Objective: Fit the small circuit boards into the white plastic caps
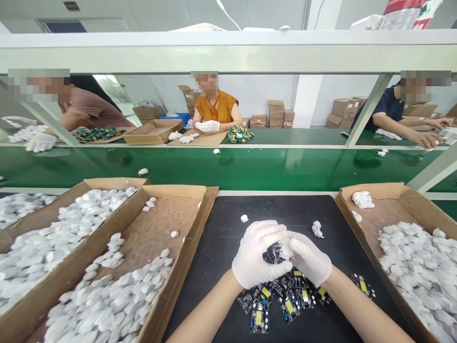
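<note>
My left hand (259, 257), in a white glove, is closed around a small black circuit board (272, 253), with part of the board showing between thumb and fingers. My right hand (311, 259), also gloved, pinches a rounded white piece (286, 248) against the board's right side. Its fingertips are partly hidden, and exact contact is hard to make out. Below both hands lies a loose pile of circuit boards (290, 306) with yellow blocks on them. One single board (362, 285) sits right of my right wrist.
Cardboard trays of white pieces stand at left (194, 243) and right (352, 224). A white disc (244, 218) and a small white clump (317, 229) lie on the black mat (221, 257). Beyond runs a green conveyor (250, 166), with several co-workers behind it. A shelf beam (228, 59) crosses overhead.
</note>
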`<state>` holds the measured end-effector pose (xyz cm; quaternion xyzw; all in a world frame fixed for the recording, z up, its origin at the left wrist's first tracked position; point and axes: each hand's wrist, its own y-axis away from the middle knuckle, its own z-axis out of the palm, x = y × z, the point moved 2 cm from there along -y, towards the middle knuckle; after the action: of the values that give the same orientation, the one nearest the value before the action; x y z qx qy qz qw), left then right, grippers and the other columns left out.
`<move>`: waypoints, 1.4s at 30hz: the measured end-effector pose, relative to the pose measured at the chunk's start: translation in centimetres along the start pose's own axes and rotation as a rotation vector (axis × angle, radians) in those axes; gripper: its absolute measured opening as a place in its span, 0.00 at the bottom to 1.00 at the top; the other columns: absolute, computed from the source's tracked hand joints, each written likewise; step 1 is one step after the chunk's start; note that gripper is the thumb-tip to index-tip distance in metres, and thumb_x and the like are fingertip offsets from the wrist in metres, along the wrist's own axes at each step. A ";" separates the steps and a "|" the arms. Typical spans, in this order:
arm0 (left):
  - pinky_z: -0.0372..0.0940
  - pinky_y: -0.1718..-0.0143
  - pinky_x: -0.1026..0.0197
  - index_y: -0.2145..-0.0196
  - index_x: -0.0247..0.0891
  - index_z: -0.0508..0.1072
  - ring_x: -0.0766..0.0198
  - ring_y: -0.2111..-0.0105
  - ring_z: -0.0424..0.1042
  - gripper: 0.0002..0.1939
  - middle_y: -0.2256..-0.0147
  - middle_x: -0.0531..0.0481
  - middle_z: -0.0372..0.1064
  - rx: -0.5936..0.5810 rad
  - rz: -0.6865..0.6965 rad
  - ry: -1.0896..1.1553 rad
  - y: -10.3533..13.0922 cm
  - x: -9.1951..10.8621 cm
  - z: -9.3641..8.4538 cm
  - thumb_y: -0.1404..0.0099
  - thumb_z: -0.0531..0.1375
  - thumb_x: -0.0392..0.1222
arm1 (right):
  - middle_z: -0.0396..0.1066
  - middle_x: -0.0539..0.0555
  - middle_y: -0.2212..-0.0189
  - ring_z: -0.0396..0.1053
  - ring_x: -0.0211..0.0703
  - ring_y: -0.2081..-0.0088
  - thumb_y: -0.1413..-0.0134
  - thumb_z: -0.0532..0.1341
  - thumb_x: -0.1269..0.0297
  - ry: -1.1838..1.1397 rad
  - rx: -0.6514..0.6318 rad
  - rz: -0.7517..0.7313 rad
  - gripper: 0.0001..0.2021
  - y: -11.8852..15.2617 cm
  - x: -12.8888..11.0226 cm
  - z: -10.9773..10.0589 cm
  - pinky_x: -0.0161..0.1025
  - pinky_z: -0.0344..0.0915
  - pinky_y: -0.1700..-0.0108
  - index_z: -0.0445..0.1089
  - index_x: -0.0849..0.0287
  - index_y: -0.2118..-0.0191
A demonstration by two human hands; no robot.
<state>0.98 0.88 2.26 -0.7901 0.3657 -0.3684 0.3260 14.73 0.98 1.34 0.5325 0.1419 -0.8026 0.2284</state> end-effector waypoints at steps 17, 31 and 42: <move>0.64 0.55 0.50 0.58 0.41 0.71 0.54 0.58 0.69 0.22 0.58 0.44 0.71 -0.064 -0.143 0.288 0.2 -0.9 0.3 0.49 0.62 0.53 | 0.65 0.49 0.76 0.61 0.39 0.72 0.57 0.64 0.55 0.362 0.046 0.039 0.15 -0.1 -2.1 0.9 0.39 0.60 0.65 0.68 0.63 0.70; 0.65 0.58 0.53 0.60 0.42 0.71 0.58 0.60 0.70 0.15 0.61 0.47 0.71 -0.049 -0.147 0.334 0.2 -1.1 0.6 0.46 0.63 0.44 | 0.69 0.53 0.73 0.65 0.43 0.66 0.54 0.64 0.57 0.233 0.007 0.012 0.14 -0.4 -0.9 0.3 0.44 0.60 0.57 0.71 0.64 0.65; 0.62 0.51 0.55 0.51 0.39 0.66 0.59 0.52 0.66 0.18 0.52 0.44 0.66 0.075 -0.591 0.267 1.3 -5.7 0.1 0.35 0.50 0.47 | 0.71 0.53 0.74 0.68 0.40 0.73 0.50 0.57 0.56 0.696 0.458 0.018 0.16 -2.4 -1.1 -2.8 0.37 0.64 0.68 0.67 0.64 0.60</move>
<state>-2.00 4.88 -0.79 -0.7943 0.1460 -0.5607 0.1829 16.06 4.57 1.22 0.8103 0.0237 -0.5835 0.0496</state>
